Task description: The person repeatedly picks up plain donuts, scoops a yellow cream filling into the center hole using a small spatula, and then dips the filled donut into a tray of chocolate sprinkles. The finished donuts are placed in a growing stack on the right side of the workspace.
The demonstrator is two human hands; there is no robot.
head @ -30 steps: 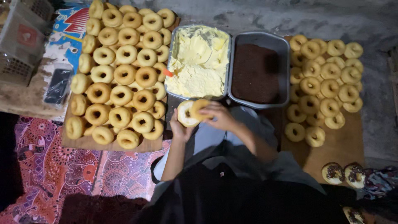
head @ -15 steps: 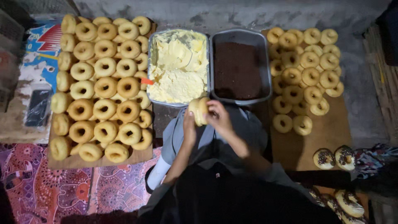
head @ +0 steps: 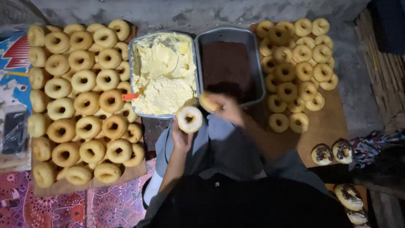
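My left hand (head: 181, 138) holds a ring doughnut half (head: 188, 119) with its pale, cream-coated face up, just below the metal tray of yellow cream (head: 131, 63). My right hand (head: 228, 109) holds the other doughnut half (head: 208, 102) at the near edge of the metal tray of dark chocolate sprinkles (head: 258, 63). The two halves are apart, about a hand's width from each other. Both trays stand side by side in front of me.
Plain doughnuts (head: 84, 101) crowd a board on the left, and more plain doughnuts (head: 295, 63) lie on a brown board (head: 329, 122) on the right. An orange handle (head: 130, 96) sticks out of the cream tray. Chocolate-topped doughnuts (head: 322, 154) sit at the lower right. A dark phone (head: 13, 131) lies far left.
The single doughnut held in both hands is now two halves. My right hand has carried its half up towards the chocolate tray, while my left keeps the other.
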